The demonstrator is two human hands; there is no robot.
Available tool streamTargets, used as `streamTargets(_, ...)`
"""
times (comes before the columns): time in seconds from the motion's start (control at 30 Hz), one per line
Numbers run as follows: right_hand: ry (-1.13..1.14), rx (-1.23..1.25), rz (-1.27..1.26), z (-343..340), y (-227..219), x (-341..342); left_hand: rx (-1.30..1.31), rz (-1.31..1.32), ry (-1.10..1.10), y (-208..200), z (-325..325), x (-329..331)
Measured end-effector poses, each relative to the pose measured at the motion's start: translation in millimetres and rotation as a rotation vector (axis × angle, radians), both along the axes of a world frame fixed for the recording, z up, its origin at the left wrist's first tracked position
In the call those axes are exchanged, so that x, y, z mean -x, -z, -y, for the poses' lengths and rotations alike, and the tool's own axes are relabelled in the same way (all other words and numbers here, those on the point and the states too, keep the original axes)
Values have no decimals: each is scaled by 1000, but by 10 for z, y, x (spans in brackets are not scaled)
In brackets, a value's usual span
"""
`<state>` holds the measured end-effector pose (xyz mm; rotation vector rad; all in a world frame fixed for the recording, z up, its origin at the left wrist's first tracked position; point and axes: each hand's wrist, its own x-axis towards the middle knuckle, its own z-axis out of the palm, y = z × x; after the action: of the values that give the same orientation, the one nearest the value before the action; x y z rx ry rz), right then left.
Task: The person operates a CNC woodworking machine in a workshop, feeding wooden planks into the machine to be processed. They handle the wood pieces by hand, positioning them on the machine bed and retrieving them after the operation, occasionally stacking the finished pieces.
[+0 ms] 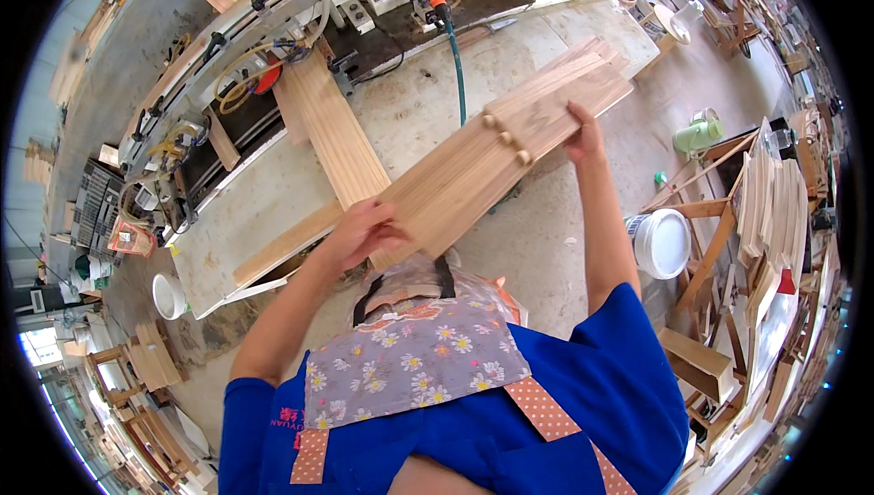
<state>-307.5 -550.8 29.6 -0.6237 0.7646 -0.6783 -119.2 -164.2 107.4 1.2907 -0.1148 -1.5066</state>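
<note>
My right hand (583, 133) is closed on the right edge of the long brown wooden boards (455, 178), above the pale worktop (410, 99); I cannot tell if my left hand (362, 233) grips their near end. I judge this as handling; next calls for steady support. The thin teal hose (458, 76) limits room on the left.

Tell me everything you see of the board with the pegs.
The pegged board looks like brown wood with streaked, wavy grain. A row of pale, rounded pegs shows at its nearer end. It slants toward the picture's upper right, apparently over other boards. The right hand grips its right edge. Its underside is hidden.
</note>
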Motion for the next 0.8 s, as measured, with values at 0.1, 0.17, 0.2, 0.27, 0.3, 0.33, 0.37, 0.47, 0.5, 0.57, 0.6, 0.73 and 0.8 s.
streamTargets(0.1, 40, -29, 18, 403, 171, 56, 59, -2, 26, 109, 611, 317)
streamTargets(0.17, 6, -35, 20, 493, 194, -25, 113, -77, -52, 191, 873, 448)
streamTargets(0.2, -15, -43, 14, 484, 213, -59, 166, -124, -98, 291, 987, 494)
streamTargets(0.27, -11, -51, -55, 489, 262, -133, 289, -225, -145, 399, 1147, 500)
streamTargets(0.3, -11, -52, -73, 572, 384, -123, 362, -275, -145, 424, 1215, 480)
streamTargets(0.33, -13, -59, -88, 596, 509, -155, 428, -321, -148, 456, 1211, 454)
streamTargets(0.37, 38, -71, -143, 554, 467, -151, 261, -301, -170, 207, 1181, 482)
streamTargets(0.47, 81, 48, -198, 844, 827, -28, 198, -311, 111, 15, 936, 395)
streamTargets(0.5, 103, 54, -212, 886, 840, -51, 216, -278, 183, 73, 789, 378)
streamTargets(0.57, 110, 69, -247, 784, 657, -196, 183, -281, 190, 125, 516, 352)
streamTargets(0.6, 117, 80, -264, 693, 580, -228, 169, -284, 198, 155, 397, 323)
streamTargets(0.73, -36, 86, -200, 788, 706, 8, 176, -223, 314, 214, 183, 195)
streamTargets(0.8, 66, 137, -672, 619, 533, -79, 169, -187, 303, 187, 36, 41)
